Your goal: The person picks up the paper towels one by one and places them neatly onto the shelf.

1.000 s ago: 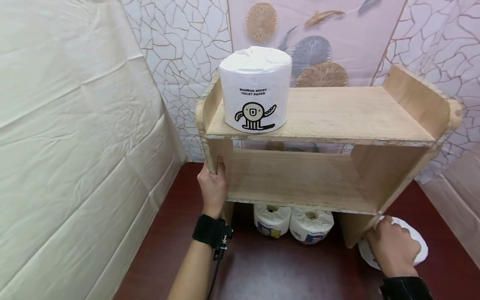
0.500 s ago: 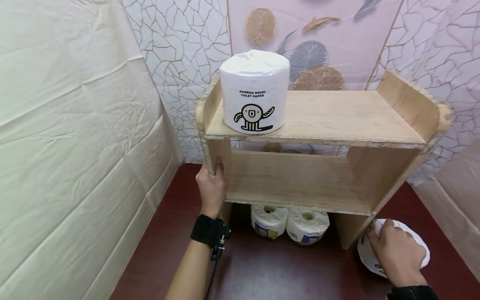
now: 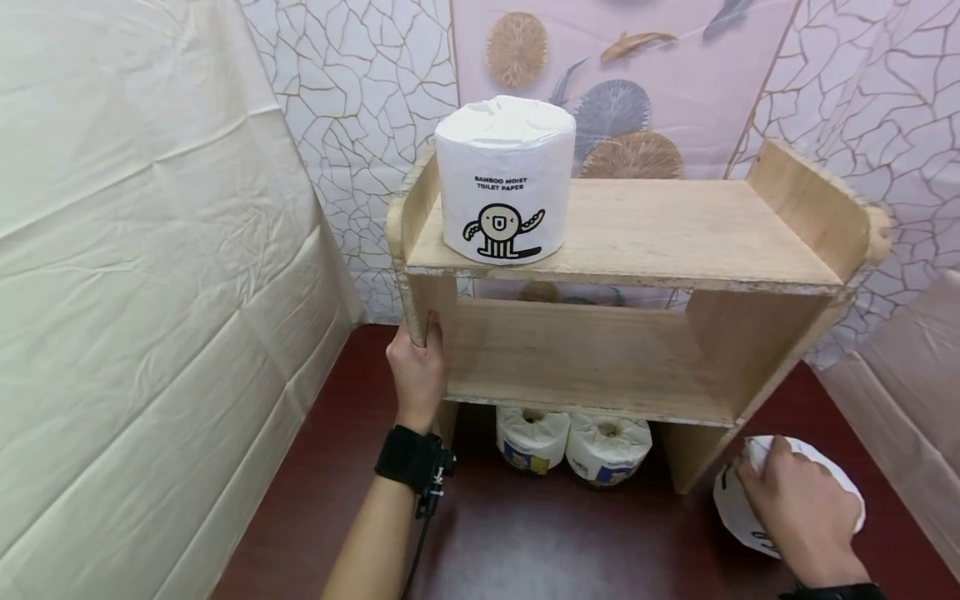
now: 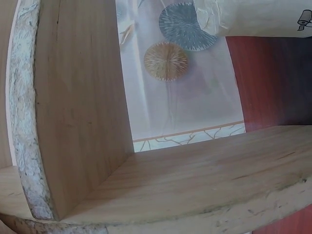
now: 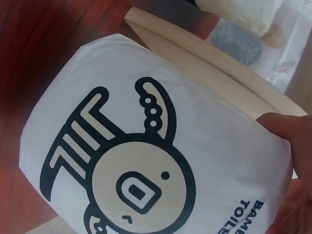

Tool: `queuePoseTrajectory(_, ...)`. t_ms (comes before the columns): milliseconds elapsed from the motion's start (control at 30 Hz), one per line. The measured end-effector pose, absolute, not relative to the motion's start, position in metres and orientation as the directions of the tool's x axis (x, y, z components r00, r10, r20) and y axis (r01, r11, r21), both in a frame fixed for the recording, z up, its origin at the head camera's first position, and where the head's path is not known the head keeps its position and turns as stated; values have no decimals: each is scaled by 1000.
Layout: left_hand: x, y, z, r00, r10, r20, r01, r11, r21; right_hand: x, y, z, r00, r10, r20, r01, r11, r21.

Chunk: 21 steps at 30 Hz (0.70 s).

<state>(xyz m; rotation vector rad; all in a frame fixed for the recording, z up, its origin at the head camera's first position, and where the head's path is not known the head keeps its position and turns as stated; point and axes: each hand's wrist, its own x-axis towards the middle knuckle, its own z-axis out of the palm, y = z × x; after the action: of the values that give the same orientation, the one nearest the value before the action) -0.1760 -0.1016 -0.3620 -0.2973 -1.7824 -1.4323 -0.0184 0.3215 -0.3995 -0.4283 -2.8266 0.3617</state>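
Note:
My left hand grips the left side panel of a wooden shelf, with the thumb on the panel's inner face. To the right of the shelf, my right hand holds a white wrapped toilet paper roll from above, near its top. In the right wrist view the printed cartoon figure on this roll faces the camera, and the thumb presses at its upper end. Another such toilet paper roll stands upright on the top board, at the left. The left hand is hidden in the left wrist view.
Under the lower board stand two smaller wrapped rolls, a left one and a right one, side by side. The dark red tabletop spreads in front. A cream cloth wall closes the left side, and a patterned backdrop hangs behind.
The right hand and its roll have shifted slightly away from the shelf, and more of the roll's side shows. The shelf sits further left in view. The left hand keeps its grip.

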Motion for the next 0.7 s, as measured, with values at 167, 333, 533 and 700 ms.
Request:
queuePoseTrajectory(167, -176, -101, -362, -648, -301, 700, 619, 329, 713, -10, 320, -390, -926, 309, 218, 248, 932, -265)
queuePoseTrajectory(333, -176, -99, -362, -658, -303, 689, 616, 310, 724, -2, 324, -379, -931, 314, 186, 266, 933, -241)
queuePoseTrajectory(533, -176, -98, -364, -647, -305, 699, 622, 319, 715, 4, 326, -374, -934, 319, 163, 277, 932, -235)
queuePoseTrajectory(700, -176, -101, -364, -633, -311, 709, 619, 346, 705, 5, 323, -369, -939, 304, 163, 263, 936, -233)
